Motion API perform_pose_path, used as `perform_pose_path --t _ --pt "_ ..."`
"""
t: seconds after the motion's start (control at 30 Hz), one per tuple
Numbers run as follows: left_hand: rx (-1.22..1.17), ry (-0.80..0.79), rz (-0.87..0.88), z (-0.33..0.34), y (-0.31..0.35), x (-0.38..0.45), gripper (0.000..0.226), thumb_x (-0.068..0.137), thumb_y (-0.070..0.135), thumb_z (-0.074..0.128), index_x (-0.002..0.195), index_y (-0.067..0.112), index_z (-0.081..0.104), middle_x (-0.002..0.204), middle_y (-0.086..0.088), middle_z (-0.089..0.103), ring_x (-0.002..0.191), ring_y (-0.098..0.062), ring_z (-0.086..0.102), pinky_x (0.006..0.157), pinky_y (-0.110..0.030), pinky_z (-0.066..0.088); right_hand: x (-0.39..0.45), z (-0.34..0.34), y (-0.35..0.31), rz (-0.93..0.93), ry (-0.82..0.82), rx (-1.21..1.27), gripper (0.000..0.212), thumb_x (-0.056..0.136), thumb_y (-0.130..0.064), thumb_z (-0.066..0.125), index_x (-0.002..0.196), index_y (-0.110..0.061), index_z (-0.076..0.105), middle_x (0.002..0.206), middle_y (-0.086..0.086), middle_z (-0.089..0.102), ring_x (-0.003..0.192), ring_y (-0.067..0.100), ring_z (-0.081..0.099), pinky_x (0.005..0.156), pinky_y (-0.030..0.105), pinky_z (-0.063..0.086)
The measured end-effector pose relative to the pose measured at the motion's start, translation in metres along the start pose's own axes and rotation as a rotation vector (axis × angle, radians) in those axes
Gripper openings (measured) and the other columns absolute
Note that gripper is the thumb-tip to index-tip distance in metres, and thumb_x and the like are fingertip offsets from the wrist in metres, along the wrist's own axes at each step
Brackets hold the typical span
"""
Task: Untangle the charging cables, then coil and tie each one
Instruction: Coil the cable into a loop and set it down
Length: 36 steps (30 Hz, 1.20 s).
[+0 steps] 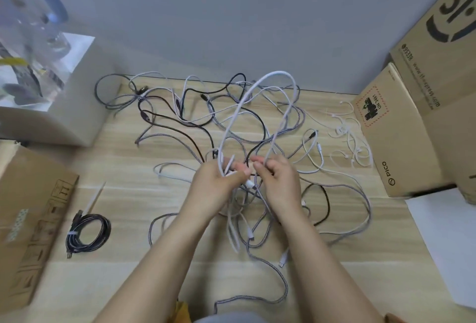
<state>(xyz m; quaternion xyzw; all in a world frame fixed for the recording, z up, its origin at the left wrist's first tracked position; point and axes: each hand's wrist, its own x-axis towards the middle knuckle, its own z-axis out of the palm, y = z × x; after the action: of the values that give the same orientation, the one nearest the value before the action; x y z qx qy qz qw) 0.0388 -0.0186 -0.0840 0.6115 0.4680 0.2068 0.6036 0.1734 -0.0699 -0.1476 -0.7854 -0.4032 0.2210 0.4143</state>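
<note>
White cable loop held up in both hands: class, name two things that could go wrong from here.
1. The white cable loop, pinched by the left hand and right hand, trails into the tangled pile; pulling may tighten knots.
2. Dragging could pull in the thin ties nearby.

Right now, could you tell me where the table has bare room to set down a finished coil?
Bare wood shows between the coiled black cable and the tangle, and along the near-left edge beside the left box. The middle is crowded with loops, and thin white ties litter the spot by the PICO box.
</note>
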Motion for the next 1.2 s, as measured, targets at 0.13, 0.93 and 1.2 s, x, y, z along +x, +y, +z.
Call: perform_pose_path --t 0.13,0.93,1.2 --pt "-0.095 0.056 -0.011 0.014 -0.01 0.006 0.014 0.059 0.042 0.071 0.069 0.031 0.072 0.069 0.004 0.071 0.073 -0.015 0.067 0.079 -0.043 0.054 -0.009 -0.004 -0.013 -0.138 -0.046 -0.237 0.024 0.083 -0.025 0.051 0.082 -0.013 0.071 0.087 0.001 0.064 0.089 0.025 0.058 0.065 0.034 0.043" --pt "-0.683 0.147 0.258 -0.024 0.068 0.006 0.03 0.093 0.011 0.054 0.063 0.02 0.055 0.044 0.014 0.029 0.037 -0.001 0.021 0.038 -0.016 0.016 -0.03 0.016 0.044 0.217 -0.128 0.087 0.032 0.077 -0.01 0.073 0.106 -0.022 0.067 0.104 -0.004 0.063 0.094 0.005 0.055 0.084 0.018 0.044" --pt "-0.8 -0.09 0.075 -0.017 0.056 -0.023 0.012 0.08 0.018 0.06 0.071 0.014 0.053 0.042 0.012 0.024 0.035 -0.001 0.019 0.038 -0.015 0.013 -0.023 -0.009 -0.002 0.222 -0.18 0.481 0.079 0.062 -0.023 0.084 0.124 -0.05 0.044 0.13 -0.007 0.049 0.123 0.013 0.045 0.094 0.031 0.047"
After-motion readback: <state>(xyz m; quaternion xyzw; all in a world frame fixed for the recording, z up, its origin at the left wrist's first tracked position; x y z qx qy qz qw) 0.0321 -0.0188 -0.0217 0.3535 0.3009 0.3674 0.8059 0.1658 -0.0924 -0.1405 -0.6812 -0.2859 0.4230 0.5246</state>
